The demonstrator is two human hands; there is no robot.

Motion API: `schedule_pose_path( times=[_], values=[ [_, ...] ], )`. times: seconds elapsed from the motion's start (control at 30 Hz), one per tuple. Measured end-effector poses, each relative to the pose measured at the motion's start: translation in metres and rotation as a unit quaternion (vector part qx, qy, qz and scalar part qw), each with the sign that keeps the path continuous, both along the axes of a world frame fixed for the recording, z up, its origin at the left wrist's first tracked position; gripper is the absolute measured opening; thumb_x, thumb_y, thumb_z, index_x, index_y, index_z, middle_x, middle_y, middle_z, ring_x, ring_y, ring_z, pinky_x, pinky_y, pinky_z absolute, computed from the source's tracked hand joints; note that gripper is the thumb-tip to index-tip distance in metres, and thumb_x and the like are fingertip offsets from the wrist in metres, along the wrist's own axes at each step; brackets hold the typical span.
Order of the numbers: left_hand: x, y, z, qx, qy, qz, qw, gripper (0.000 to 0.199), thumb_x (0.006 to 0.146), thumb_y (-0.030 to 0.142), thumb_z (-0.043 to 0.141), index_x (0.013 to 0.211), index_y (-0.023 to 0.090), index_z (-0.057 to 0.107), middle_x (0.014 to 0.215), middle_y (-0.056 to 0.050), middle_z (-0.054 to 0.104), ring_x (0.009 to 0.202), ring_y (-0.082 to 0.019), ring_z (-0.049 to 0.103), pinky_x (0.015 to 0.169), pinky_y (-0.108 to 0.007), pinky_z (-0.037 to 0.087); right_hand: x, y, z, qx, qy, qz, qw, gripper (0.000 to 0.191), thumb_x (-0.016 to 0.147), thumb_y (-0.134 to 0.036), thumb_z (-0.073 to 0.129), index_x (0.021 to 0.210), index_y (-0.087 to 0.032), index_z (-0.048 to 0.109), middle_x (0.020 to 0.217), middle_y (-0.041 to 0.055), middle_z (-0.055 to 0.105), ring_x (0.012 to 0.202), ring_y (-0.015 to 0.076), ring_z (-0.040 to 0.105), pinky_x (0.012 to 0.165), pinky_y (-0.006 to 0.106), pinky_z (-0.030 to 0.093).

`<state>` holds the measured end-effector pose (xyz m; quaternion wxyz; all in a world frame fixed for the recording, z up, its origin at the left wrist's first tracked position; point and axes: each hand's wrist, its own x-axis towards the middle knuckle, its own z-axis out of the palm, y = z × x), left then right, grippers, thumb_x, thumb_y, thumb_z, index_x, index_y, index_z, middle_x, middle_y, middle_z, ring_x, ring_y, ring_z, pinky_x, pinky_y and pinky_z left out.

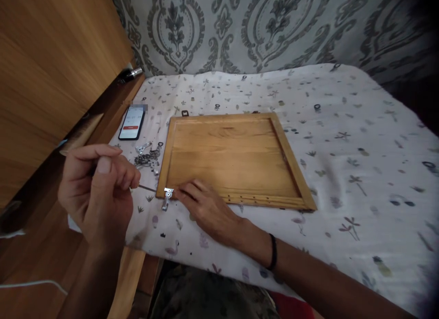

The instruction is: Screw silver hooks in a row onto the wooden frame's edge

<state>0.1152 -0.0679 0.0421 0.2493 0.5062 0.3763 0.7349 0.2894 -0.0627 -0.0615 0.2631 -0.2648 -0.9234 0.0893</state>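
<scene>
A thin screwdriver (pixel 147 188) sticks out of my left hand (pixel 99 191), whose fingers are closed and hide its handle. Its shaft points right, towards a small silver metal bracket (pixel 168 194) at the near left corner of a wooden framed panel (pixel 226 154). The bracket hangs partly over the panel's near edge. Close against the bracket's right end are the pinched fingertips of my right hand (pixel 206 209); what they hold, if anything, is hidden. A row of small dark holes runs along the panel's near edge.
Left of the panel lies a pile of small metal hardware (pixel 147 158). A phone (pixel 132 122) with a lit screen lies behind it. The patterned cloth (pixel 343 159) covers the work surface. Dark metal hanger loops (pixel 185 113) show at the panel's far edge. A wooden cabinet (pixel 58 49) stands at left.
</scene>
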Motion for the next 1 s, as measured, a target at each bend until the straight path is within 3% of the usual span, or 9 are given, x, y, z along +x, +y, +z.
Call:
schedule_pose_path(
  times=[0.27,0.7,1.0],
  values=[
    [0.012,0.001,-0.005,-0.02,0.014,-0.026,0.999,0.009,0.092,0.027,0.073,0.086,0.021,0.07,0.055,0.006,0.036,0.048,-0.011,0.032,0.047,-0.029,0.031,0.0,0.0,0.002,0.009,-0.014,0.0,1.0,0.029,0.106,-0.01,0.044,0.127,-0.007,0.064,0.111,0.0152,0.068,0.099,0.0268,0.053,0.087,0.042,0.053],
    [0.026,0.0,-0.012,-0.04,-0.012,-0.048,0.998,0.008,0.093,0.025,0.072,0.087,0.021,0.072,0.058,0.004,0.038,0.052,-0.012,0.035,0.051,-0.032,0.029,-0.002,0.001,0.0,0.023,-0.022,-0.004,0.999,0.024,0.102,-0.01,0.055,0.123,-0.005,0.065,0.106,0.0128,0.067,0.097,0.027,0.052,0.083,0.04,0.051],
    [0.025,0.001,-0.014,-0.052,0.003,-0.071,0.996,0.006,0.094,0.024,0.071,0.089,0.021,0.071,0.058,0.005,0.039,0.051,-0.011,0.036,0.051,-0.029,0.031,-0.002,0.002,-0.003,0.023,-0.011,-0.007,1.0,0.024,0.104,-0.01,0.05,0.123,-0.008,0.066,0.105,0.0127,0.067,0.097,0.0259,0.052,0.082,0.04,0.049]
  ],
)
